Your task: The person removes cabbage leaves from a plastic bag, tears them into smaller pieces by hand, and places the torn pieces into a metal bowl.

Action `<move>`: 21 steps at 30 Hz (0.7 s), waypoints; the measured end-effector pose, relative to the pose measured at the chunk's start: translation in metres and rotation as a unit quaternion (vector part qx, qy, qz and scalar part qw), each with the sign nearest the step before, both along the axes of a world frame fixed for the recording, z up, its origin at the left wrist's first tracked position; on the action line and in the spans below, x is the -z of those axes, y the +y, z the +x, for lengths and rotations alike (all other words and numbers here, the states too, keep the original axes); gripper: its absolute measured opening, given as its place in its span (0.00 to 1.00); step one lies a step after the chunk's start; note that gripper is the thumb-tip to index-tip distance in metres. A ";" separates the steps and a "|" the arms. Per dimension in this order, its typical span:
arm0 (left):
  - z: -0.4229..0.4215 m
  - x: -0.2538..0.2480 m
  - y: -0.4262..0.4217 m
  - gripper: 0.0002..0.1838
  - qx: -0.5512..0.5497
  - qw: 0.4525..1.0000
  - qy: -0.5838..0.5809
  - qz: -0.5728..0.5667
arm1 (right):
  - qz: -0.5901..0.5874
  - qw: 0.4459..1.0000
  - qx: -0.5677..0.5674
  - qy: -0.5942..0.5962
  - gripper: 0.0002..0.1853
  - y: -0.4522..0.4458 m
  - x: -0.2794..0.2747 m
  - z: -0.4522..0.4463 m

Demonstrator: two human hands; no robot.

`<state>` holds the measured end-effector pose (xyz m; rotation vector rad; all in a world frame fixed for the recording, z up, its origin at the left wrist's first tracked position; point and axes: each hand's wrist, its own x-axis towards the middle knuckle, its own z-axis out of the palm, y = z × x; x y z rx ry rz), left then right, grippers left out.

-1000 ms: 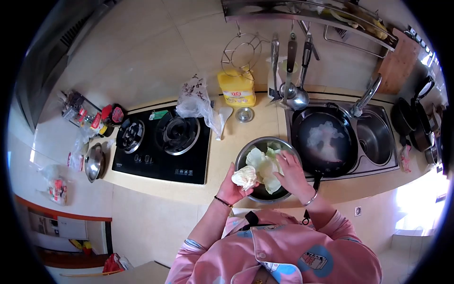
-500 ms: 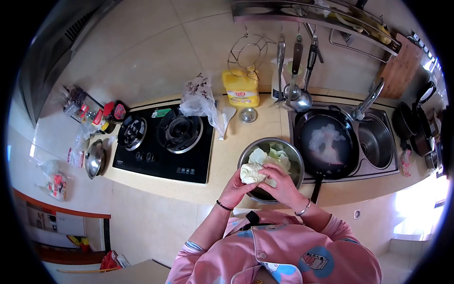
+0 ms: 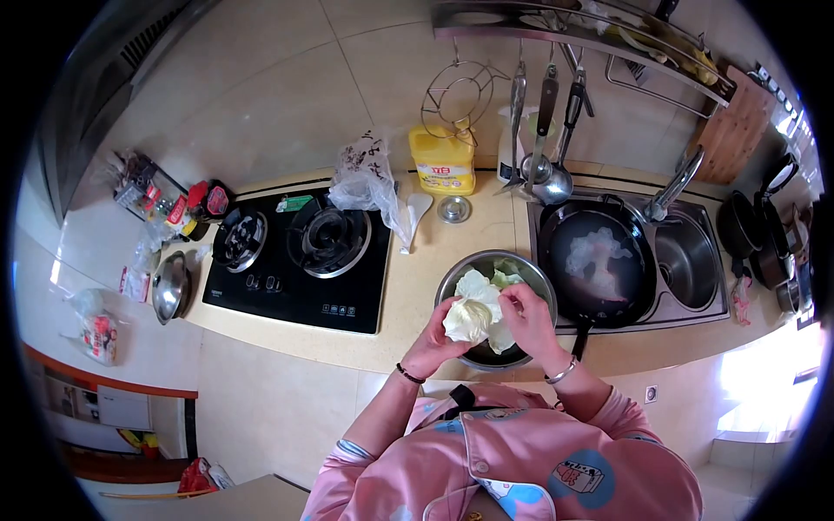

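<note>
Left hand (image 3: 427, 344) grips a cabbage (image 3: 469, 321) over a steel bowl (image 3: 449, 284).
Right hand (image 3: 532, 330) beside it, grip I can't tell; desk (image 3: 411, 295) room left, sink (image 3: 651, 315) edge close right.

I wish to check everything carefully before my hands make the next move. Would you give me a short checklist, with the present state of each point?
1. Left hand holds the cabbage: ok.
2. Cabbage over the bowl: ok, above its near left part.
3. Right hand has a grip on a leaf: cannot tell; its fingertips are at the cabbage's edge.
4. Bowl well back from the front edge of the counter: not ok, it looks close to it.
5. Plastic bag off the stove: not ok, it overlaps the back right corner.
</note>
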<state>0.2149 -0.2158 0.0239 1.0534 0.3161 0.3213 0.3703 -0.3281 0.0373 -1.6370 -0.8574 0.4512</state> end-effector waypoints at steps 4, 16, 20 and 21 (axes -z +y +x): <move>-0.003 0.018 0.001 0.41 -0.005 0.999 0.033 -0.005 | -0.029 0.997 0.048 -0.050 0.06 0.006 0.014 0.009; -0.005 0.024 0.009 0.41 0.045 0.988 -0.057 -0.138 | -0.029 0.986 -0.159 0.043 0.23 -0.001 0.015 -0.003; 0.002 0.011 0.002 0.38 0.053 0.983 -0.096 -0.147 | -0.035 0.984 -0.143 0.104 0.18 -0.001 0.025 0.000; 0.006 0.006 -0.002 0.35 0.023 0.978 -0.091 -0.186 | -0.019 0.996 -0.081 0.015 0.17 -0.001 0.032 -0.006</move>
